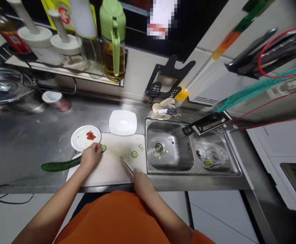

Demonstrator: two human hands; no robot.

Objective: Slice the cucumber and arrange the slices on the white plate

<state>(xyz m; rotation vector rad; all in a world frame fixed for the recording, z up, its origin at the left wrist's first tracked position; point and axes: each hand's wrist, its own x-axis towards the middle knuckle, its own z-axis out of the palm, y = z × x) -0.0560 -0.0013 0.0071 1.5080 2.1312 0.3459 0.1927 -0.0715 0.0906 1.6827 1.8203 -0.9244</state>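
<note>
A long cucumber (60, 166) lies slantwise over the left edge of the white cutting board (104, 174). My left hand (90, 156) is closed around it near its cut end, which shows pale green past my fingertips. In my right hand (143, 183) is the handle of a knife (127, 165); its blade points up and left over the board and is partly blurred. A cucumber slice (134, 154) lies flat to the right of the blade. Thin green peelings (140, 147) are near the board's upper right corner.
Behind the board are a round plate (78, 140) with chopped red pieces and a square white plate (122, 122). A steel sink (173, 161) with slices near its drain adjoins on the right. A condiment shelf (69, 71) and lidded pot (7, 88) stand at the left.
</note>
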